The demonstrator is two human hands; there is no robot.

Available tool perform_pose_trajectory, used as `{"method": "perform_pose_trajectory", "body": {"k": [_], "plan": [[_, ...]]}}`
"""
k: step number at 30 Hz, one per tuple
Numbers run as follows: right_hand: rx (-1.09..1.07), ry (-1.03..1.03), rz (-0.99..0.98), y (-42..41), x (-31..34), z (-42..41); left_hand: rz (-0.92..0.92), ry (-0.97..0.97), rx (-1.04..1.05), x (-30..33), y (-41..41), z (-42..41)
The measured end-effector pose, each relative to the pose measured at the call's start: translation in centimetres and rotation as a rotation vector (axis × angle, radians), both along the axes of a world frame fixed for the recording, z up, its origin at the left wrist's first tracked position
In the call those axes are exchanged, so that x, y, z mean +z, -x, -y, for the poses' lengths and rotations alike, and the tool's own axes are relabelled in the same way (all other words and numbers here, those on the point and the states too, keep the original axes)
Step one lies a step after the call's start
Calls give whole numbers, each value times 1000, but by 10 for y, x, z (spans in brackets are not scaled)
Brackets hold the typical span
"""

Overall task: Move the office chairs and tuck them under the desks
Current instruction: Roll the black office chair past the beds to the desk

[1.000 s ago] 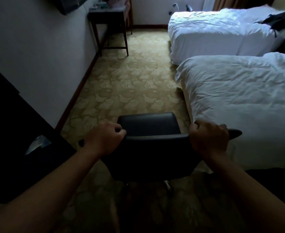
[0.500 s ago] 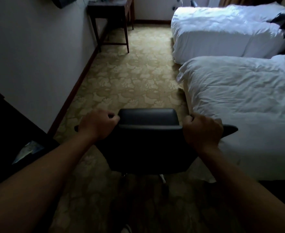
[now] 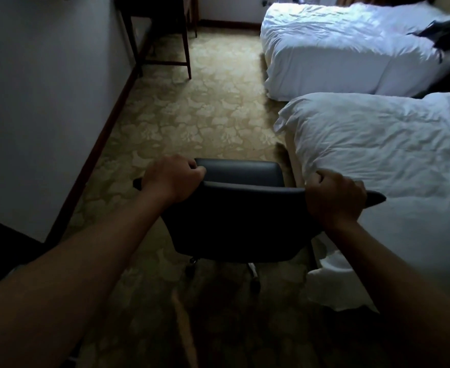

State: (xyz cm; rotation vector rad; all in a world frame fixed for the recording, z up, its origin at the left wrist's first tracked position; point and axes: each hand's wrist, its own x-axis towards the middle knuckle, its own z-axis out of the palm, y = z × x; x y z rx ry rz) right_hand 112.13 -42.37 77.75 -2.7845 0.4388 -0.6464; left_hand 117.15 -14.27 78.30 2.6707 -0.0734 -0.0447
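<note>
Chair: The black chair (image 3: 239, 224) stands on the carpet (image 3: 205, 110), in the lane between the wall (image 3: 46, 88) and the near bed (image 3: 391, 160). Its back faces the person. It is not under the table.
Table: The dark wood table (image 3: 186, 49) stands far ahead, by the wall. There is room between its legs, where a chair could fit.
Left grip: The left hand (image 3: 173, 179) is clamped on the top left corner of the chair back. Its fingers curl over the edge.
Right grip: The right hand (image 3: 335, 197) is clamped on the top right corner in the same way.
Why two hands: With one hand on each corner, I think the person can steer the chair and keep it from spinning.
Why up high: The top of the back is easy to reach when you stand. The wheels (image 3: 254, 272) below can do the rolling.
Tight spot: The chair's right arm is very close to the near bed. I cannot tell if they touch.
How far along: The chair is well apart from the table, so it is not tucked in. Only one chair shows.
</note>
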Motion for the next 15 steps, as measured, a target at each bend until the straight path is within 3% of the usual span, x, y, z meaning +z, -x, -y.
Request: {"method": "perform_pose_trajectory", "body": {"k": [9, 15], "plan": [[-29, 27, 30, -112, 0, 10, 38, 17, 28, -4, -116, 10], [-31, 27, 81, -202, -2, 32, -40, 57, 24, -6, -204, 29]]}}
